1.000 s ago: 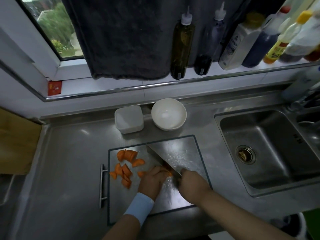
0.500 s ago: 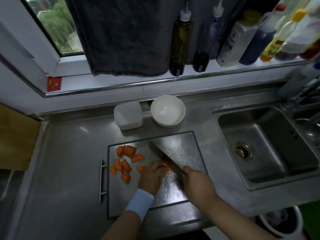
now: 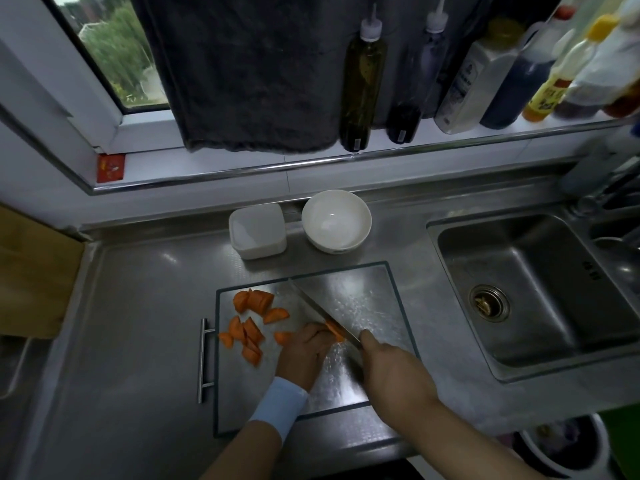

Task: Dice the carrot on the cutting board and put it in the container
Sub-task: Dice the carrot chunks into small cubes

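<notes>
Room: a kitchen with a steel surface [image 3: 138,306] under a window sill, and a sink [image 3: 540,289] at 3 o'clock from the board.
Board: the board [image 3: 363,299] lies flat near the front edge of the surface, and its top looks wet.
Carrot: the uncut end of the carrot [image 3: 335,330] lies near the middle of the board, touching the blade on its left side.
Left hand: the left hand [image 3: 304,351] has its fingers curled and holds the carrot down.
Right hand: the right hand [image 3: 391,368] is closed around the handle of the knife [image 3: 322,313], whose tip points to 11 o'clock.
Pieces: about ten rough pieces [image 3: 249,327] lie loose at 9 to 10 o'clock on the board.
Container: the white square container [image 3: 258,230] stands at 11 o'clock from the board, apart from it. No carrot shows in it, and I cannot tell if a lid is on.
Bowl: a white bowl [image 3: 336,220] stands at 12 o'clock, just beside the container.
Done: I judge most of the carrot is cut, but only into big chunks.
Left: the last end, maybe finer dicing, then moving everything to the container.
Writing: the bottles [image 3: 464,74] on the sill carry labels, and a red sticker [image 3: 110,167] is at 10 o'clock. Neither can be read.
</notes>
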A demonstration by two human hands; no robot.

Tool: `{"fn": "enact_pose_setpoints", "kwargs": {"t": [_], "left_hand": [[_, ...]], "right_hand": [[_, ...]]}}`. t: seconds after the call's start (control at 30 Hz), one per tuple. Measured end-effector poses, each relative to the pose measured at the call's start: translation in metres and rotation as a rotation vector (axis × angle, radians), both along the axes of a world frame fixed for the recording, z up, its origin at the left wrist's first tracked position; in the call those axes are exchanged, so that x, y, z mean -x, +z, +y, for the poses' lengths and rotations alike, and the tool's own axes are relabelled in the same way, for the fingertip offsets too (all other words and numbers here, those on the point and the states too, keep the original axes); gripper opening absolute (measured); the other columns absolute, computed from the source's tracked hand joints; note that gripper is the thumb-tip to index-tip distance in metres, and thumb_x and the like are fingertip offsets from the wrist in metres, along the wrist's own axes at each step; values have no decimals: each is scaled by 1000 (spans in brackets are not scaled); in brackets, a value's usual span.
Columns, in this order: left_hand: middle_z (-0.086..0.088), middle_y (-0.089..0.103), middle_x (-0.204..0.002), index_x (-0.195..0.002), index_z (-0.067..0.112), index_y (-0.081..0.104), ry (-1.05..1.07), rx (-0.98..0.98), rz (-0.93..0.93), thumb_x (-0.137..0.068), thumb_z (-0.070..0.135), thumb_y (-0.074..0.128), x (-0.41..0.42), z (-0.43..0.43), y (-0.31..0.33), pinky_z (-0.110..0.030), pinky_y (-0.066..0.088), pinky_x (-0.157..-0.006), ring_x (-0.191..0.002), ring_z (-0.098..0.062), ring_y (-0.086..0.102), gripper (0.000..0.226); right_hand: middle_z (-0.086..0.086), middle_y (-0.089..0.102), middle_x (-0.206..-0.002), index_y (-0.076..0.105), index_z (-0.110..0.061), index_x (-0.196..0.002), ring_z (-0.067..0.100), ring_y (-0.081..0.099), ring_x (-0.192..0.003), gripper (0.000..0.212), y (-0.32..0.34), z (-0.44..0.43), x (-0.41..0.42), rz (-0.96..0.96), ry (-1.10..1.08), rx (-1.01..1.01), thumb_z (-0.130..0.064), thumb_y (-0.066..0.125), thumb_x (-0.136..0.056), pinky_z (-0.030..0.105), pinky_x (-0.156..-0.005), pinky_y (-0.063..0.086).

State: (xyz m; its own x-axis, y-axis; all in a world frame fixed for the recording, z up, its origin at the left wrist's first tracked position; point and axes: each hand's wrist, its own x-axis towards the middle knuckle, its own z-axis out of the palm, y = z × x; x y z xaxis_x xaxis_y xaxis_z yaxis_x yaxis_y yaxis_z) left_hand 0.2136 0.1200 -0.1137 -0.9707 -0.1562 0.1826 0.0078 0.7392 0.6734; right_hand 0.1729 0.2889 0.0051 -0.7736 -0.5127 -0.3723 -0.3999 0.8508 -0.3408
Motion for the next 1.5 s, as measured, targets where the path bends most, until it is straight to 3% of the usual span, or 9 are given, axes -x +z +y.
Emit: {"fn": "enact_pose_setpoints", "kwargs": {"t": [0.13, 0.4, 0.63, 0.8, 0.93, 1.1, 1.23, 1.37, 1.5], "left_hand": [[-3, 68, -100, -97, 14, 73, 17, 4, -24, -80, 1, 71, 0, -1, -4, 0, 29, -94, -94, -7, 56, 22], [-5, 68, -93, -90, 11, 73, 14, 4, -10, -79, 2, 68, 0, -1, -3, 1, 30, -92, -91, -5, 53, 15], [-4, 67, -92, -88, 13, 72, 36, -46, -24, -77, 2, 69, 1, -1, -2, 3, 29, -90, -91, 2, 48, 16], [-3, 66, -92, -87, 14, 73, 42, -63, -21, -78, 3, 66, 1, -1, 0, 3, 31, -88, -92, 7, 46, 16], [0, 65, -95, -88, 16, 72, 64, -110, -40, -82, 5, 63, -2, -1, 2, 0, 34, -86, -89, 0, 54, 15], [-4, 65, -95, -88, 11, 72, 33, -88, 8, -85, 14, 55, -1, -1, 2, -1, 34, -89, -91, 4, 51, 17], [6, 61, -96, -87, 12, 72, 9, -84, -7, -83, 5, 61, 0, -1, 0, -1, 33, -90, -92, 4, 51, 15], [-5, 67, -86, -82, 11, 73, -50, -10, 24, -72, -1, 67, 3, 2, 5, 2, 27, -93, -87, -4, 52, 16], [-2, 66, -88, -84, 13, 72, -69, 48, 45, -81, 10, 56, 2, 0, -3, -2, 31, -94, -87, -5, 53, 16]], "right_hand": [[-1, 64, -88, 41, -26, -114, 17, 48, -66, 36, 8, -1, -5, -26, -7, -20, -2, 44, -87, 29, -61, 40], [0, 65, -88, 44, -24, -122, 17, 52, -65, 41, 13, 0, -6, -41, -14, -43, -1, 46, -88, 27, -61, 44], [2, 66, -93, 48, -21, -127, 19, 64, -79, 44, 4, -6, 2, -77, -18, -29, -2, 46, -87, 29, -71, 53], [3, 67, -100, 46, -22, -131, 19, 66, -86, 42, -5, -13, 1, -100, -50, -14, -5, 48, -92, 27, -76, 54], [1, 67, -108, 48, -22, -133, 16, 66, -94, 35, -13, -18, 3, -73, -61, 34, -13, 44, -99, 20, -76, 45], [1, 68, -98, 50, -21, -127, 15, 65, -84, 31, -19, -15, 5, -51, -33, 61, -12, 44, -99, 18, -67, 39], [-2, 67, -91, 50, -23, -124, 13, 64, -77, 30, -25, -9, 4, -66, -22, 27, -11, 46, -97, 23, -69, 51], [-2, 66, -88, 49, -26, -119, 12, 64, -75, 25, -26, -5, 2, -73, -35, 9, -14, 46, -98, 25, -71, 54], [-1, 67, -96, 49, -24, -123, 12, 62, -78, 25, -27, -14, 6, -55, -25, 29, -17, 44, -100, 20, -68, 46]]}}
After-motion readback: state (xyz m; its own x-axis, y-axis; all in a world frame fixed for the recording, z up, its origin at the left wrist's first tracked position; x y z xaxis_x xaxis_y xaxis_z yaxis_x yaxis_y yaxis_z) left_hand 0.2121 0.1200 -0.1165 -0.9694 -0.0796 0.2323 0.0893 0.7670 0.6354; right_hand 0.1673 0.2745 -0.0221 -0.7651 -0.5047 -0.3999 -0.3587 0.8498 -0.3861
